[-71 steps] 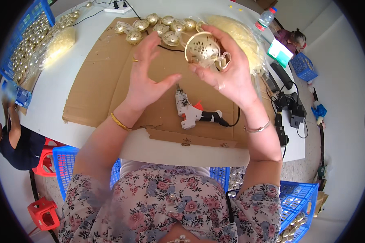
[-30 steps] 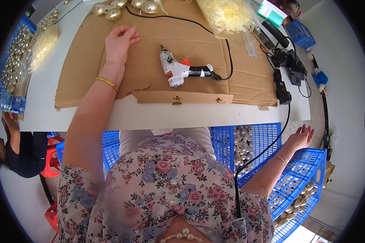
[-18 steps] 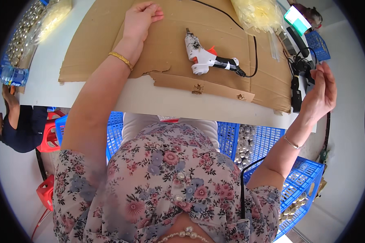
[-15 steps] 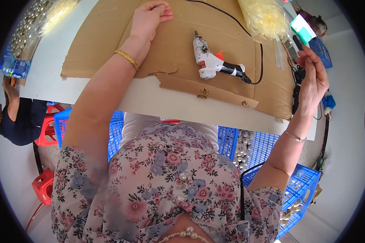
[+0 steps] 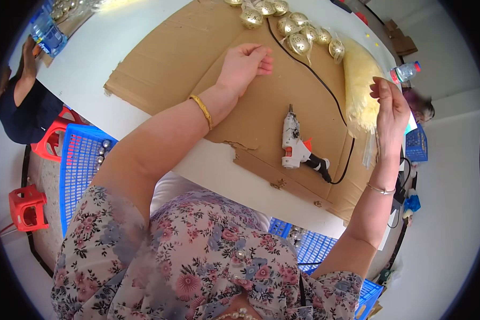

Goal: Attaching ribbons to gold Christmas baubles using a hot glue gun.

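My left hand (image 5: 245, 66) hovers over the cardboard sheet (image 5: 165, 69), its fingers curled in and thumb against them. Whatever it holds, if anything, is hidden. My right hand (image 5: 393, 109) is raised at the right, beside a clear bag of pale yellow pieces (image 5: 360, 80). Its fingers are drawn together at the tips, and nothing between them can be made out. Between my hands a white glue gun (image 5: 292, 133) with an orange trigger lies on the cardboard, touched by neither hand. Its black cord (image 5: 325, 88) curves away to the far side.
Several gold openwork balls (image 5: 298, 42) in clear wrap lie at the far edge. A bottle with a red cap (image 5: 405, 72) stands far right. Blue crates (image 5: 82, 170) sit below the white table (image 5: 130, 114). A person (image 5: 26, 109) is at the left, near a red stool (image 5: 28, 208).
The view has shifted, bringing the gold balls and the capped bottle into sight. Both hands keep much the same pose; the right one's fingertips have curled in more. The glue gun still lies on the cardboard.
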Demonstrator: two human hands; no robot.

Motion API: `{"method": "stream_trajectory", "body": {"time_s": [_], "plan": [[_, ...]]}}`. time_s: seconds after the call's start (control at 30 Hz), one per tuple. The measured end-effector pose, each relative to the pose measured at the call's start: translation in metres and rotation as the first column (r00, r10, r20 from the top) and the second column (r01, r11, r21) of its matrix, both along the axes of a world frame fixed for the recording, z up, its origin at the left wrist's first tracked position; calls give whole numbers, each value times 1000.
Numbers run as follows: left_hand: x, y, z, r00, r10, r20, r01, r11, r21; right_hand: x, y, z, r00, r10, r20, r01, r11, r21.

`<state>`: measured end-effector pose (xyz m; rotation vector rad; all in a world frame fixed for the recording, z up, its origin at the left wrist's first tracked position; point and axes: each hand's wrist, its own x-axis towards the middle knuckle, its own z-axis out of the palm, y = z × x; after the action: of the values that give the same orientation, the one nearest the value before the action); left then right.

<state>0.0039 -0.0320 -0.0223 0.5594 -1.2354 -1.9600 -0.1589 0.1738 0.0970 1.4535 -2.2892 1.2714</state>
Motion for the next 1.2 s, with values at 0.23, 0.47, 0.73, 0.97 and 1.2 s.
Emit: {"method": "stream_trajectory", "body": {"time_s": [0.23,0.47,0.73,0.97,1.2], "plan": [[0,4,2,999,37,20,-36,999,-29,-16,-106,-36,964,96,-248,7,923,385],[-7,5,-6,1000,27,-15,-27,999,25,-5,-154,-44,934,-77,-349,313,644,698],[-8,20,8,996,-75,41,79,991,-112,-5,-109,-21,916,118,-383,147,789,596],[12,9,12,952,-304,29,296,895,-334,50,-57,-23,746,421,-515,-151,861,485],[25,64,57,949,-175,263,285,832,-477,59,-32,-35,722,377,-580,-291,926,240]]}}
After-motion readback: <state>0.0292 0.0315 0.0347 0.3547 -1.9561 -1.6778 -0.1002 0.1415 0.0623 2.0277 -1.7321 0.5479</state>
